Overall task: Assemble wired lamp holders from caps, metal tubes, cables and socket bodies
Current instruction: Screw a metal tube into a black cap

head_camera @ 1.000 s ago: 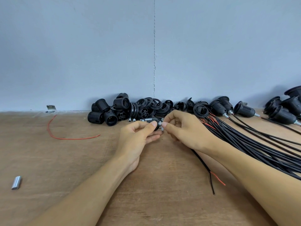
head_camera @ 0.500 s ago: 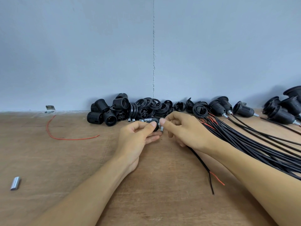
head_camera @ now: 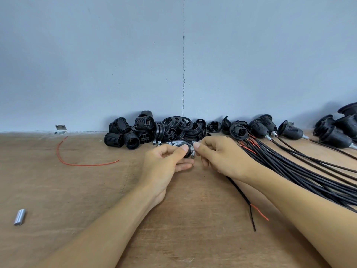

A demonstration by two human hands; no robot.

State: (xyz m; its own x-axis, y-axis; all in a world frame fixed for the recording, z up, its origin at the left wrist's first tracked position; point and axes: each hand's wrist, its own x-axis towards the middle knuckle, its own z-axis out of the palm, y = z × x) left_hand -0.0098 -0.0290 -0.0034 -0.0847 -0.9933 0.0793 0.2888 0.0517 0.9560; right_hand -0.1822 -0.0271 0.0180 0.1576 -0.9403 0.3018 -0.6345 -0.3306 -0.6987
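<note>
While left hand (head_camera: 164,164) grips a black cap (head_camera: 186,153), right hand (head_camera: 219,157) pinches a metal tube (head_camera: 192,153) against it.
Scuffed brown wooden bench (head_camera: 77,190); socket bodies (head_camera: 123,134) heaped along pale blue-grey wall (head_camera: 96,64) with vertical seam (head_camera: 183,74); black cables (head_camera: 289,171) fanned right.

The wall (head_camera: 96,64) is a flat pale blue-grey. The table (head_camera: 58,190) is brown, streaked with wood grain. At eleven o'clock the socket bodies (head_camera: 114,139) and caps (head_camera: 181,122) are black, the bodies ribbed. At centre the held cap (head_camera: 187,151) is black and the small tube (head_camera: 192,152) against it is silver. The cables (head_camera: 289,171) at three o'clock are black with red wire tips. A loose wire (head_camera: 87,165) at ten o'clock is red, and a metal tube (head_camera: 19,217) at eight o'clock is shiny silver.
</note>
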